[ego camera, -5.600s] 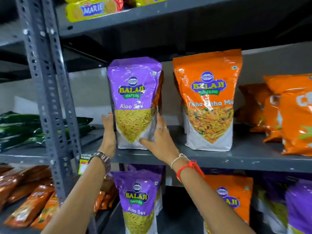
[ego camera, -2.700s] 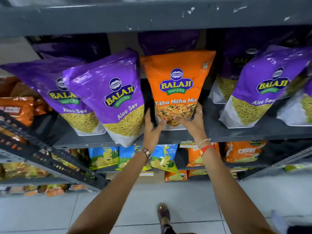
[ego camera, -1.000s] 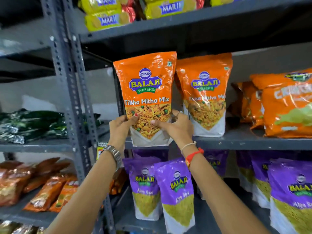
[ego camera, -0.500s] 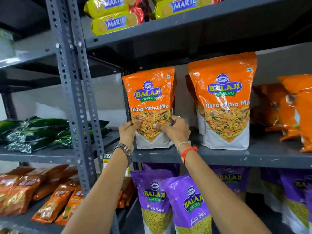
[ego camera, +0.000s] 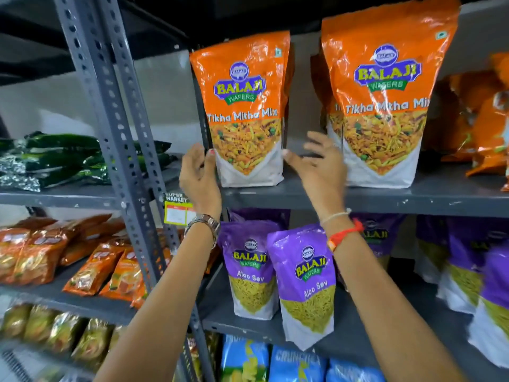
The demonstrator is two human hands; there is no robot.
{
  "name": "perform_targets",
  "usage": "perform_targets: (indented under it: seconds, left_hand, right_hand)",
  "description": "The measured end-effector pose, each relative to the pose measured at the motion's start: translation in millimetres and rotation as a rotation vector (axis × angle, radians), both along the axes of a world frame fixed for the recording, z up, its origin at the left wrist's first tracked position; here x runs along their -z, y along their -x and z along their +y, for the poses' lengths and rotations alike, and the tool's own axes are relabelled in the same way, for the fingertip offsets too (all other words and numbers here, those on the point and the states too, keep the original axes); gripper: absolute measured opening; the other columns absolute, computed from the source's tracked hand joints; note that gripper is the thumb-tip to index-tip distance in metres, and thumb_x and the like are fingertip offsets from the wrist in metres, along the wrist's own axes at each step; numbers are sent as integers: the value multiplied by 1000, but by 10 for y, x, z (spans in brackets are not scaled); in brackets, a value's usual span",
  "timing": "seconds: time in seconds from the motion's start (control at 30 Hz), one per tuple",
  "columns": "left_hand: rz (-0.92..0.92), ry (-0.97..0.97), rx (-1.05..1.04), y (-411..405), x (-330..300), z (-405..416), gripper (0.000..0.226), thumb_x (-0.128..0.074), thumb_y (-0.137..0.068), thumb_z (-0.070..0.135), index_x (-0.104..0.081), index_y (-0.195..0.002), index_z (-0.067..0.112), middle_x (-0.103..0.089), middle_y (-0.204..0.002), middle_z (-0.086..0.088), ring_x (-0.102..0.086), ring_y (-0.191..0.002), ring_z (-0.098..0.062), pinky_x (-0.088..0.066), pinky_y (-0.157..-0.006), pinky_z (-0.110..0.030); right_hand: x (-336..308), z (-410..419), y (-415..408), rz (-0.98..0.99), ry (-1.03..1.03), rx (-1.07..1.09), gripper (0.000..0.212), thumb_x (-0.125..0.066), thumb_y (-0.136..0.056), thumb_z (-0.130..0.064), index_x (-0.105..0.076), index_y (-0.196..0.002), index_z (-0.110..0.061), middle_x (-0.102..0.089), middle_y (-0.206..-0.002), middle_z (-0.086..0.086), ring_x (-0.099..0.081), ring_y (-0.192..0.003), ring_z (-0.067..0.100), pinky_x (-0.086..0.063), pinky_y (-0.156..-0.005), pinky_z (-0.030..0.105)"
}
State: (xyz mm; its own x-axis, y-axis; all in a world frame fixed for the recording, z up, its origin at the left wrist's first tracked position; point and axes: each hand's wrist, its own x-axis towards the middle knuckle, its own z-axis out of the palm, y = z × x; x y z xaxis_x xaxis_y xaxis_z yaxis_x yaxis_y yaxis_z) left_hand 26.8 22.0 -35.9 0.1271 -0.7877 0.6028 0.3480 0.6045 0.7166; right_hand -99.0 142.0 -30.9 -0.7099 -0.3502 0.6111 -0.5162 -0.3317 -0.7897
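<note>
Nearest, purple pouches [ego camera: 303, 277] stand on the lower shelf [ego camera: 358, 340]. Above them, the left hand [ego camera: 199, 177] cups the lower left edge of the orange pouch [ego camera: 245, 106], fingers loosely curved and thumb tip touching it. The right hand [ego camera: 316, 166], slightly blurred, has its fingers spread. Its thumb is at the pouch's right edge, though I cannot tell if it touches. The pouch stands upright on its own at the front left of the upper shelf [ego camera: 303, 195], label outward. It is probably being steadied from both sides and faced for shoppers. A second orange pouch [ego camera: 385, 106] stands to its right.
</note>
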Motion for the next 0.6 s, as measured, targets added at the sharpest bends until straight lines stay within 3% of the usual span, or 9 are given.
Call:
perform_targets:
  seconds: [0.1,0.17,0.23,0.3,0.37,0.43,0.5,0.6]
  left_hand:
    - [34,47,-43,-55,400,126,14,-58,-86,24,-63,-98,20,-66,-93,1,-59,-86,-14,-50,-79,-42]
    - [28,16,-24,-44,706,256,12,-58,-86,22,-64,-96,18,-63,-83,4,-58,-75,-7,-49,-65,-29]
    - [20,-42,9,20,1041,404,11,-58,-86,18,-64,-94,16,-63,-78,6,-57,-67,-3,-48,-60,-23]
    - [-5,-135,13,123,1391,540,10,-58,-85,17,-65,-92,15,-63,-78,7,-57,-68,2,-47,-64,-20]
    - [-38,-223,-4,230,1707,656,13,-58,-84,12,-66,-92,4,-64,-79,2,-55,-65,8,-41,-62,-9]
    - [-93,-289,-6,318,1991,777,14,-59,-85,9,-66,-93,0,-64,-83,-5,-52,-62,10,-39,-60,-7]
    - [-125,-361,34,379,2255,852,17,-59,-86,12,-64,-96,-1,-64,-88,-10,-53,-65,8,-41,-63,-7]
    - [-149,-448,100,450,2575,930,27,-58,-87,19,-60,-106,0,-64,-103,-15,-58,-88,-9,-44,-70,-6]
  right_hand:
    - [401,332,61,-30,155,107,25,-76,-74,-26,-61,-93,-34,-68,-87,-6,-65,-69,6,-59,-75,46]
    - [768,493,67,-74,216,210,20,-71,-77,-20,-60,-82,-37,-67,-76,-10,-62,-61,11,-57,-65,43]
    - [1186,587,66,-87,214,298,18,-67,-80,-12,-61,-80,-29,-63,-69,-11,-58,-55,10,-51,-57,30]
    - [1626,605,104,-119,130,326,15,-65,-80,-5,-62,-82,-19,-61,-66,-9,-56,-52,2,-45,-55,15]
    - [2014,602,168,-167,15,339,13,-67,-78,-4,-64,-85,-15,-63,-68,-5,-58,-55,-6,-43,-56,12]
    - [2351,601,253,-221,-114,326,13,-70,-77,-10,-65,-88,-15,-69,-75,3,-60,-58,-9,-43,-59,8]
    - [2622,578,343,-304,-230,224,23,-73,-78,-14,-64,-99,-12,-70,-92,8,-63,-70,-1,-42,-65,5]
    - [2841,528,439,-395,-388,55,46,-72,-81,-19,-53,-122,-8,-60,-117,7,-58,-105,19,-43,-81,14]
